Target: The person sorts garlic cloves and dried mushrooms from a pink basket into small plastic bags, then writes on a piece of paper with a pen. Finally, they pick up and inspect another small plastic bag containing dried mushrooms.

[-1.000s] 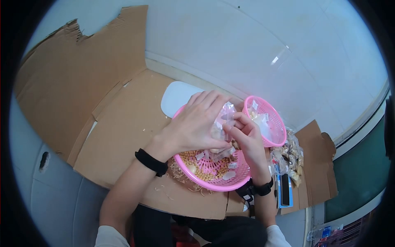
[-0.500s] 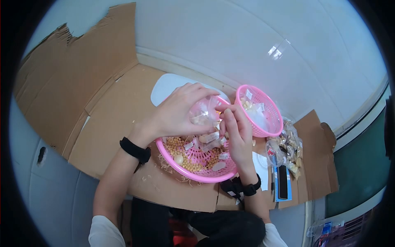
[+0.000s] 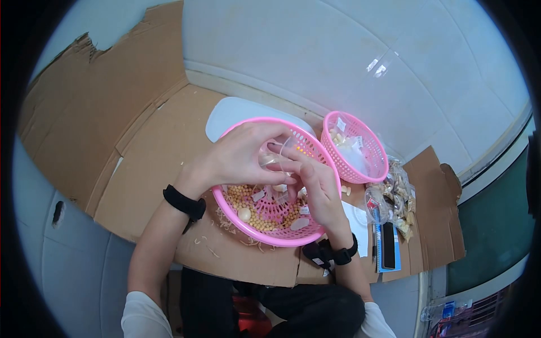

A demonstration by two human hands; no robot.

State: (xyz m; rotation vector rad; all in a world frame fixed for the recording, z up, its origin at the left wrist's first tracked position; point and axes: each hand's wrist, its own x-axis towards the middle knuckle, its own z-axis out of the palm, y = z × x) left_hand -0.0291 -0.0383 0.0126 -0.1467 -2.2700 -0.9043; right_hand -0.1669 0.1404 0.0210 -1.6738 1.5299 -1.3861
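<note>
My left hand (image 3: pixel 239 155) is wrapped round a clear plastic cup (image 3: pixel 286 147), tipped on its side with its mouth to the right. Pale pieces inside it are partly hidden by fingers. At the cup's mouth is my right hand (image 3: pixel 322 188), with two fingers stretched into the cup and slightly apart; no object shows clearly between them. Both hands are above a large pink basket (image 3: pixel 256 228) holding yellowish soybeans (image 3: pixel 262 223), a round cream-coloured piece (image 3: pixel 244 214) and several small clear bags with white labels.
Behind on the right stands a smaller pink basket (image 3: pixel 369 135) with bagged pale pieces. Filled plastic bags (image 3: pixel 397 197), a black phone (image 3: pixel 387 245) and a blue notebook (image 3: pixel 397 260) lie at the right. A white lid-like board (image 3: pixel 222 115) is behind the large basket, on cardboard (image 3: pixel 146 174).
My right hand's fingers have moved left, from the cup's rim to inside the cup. The left hand still holds the cup in nearly the same place.
</note>
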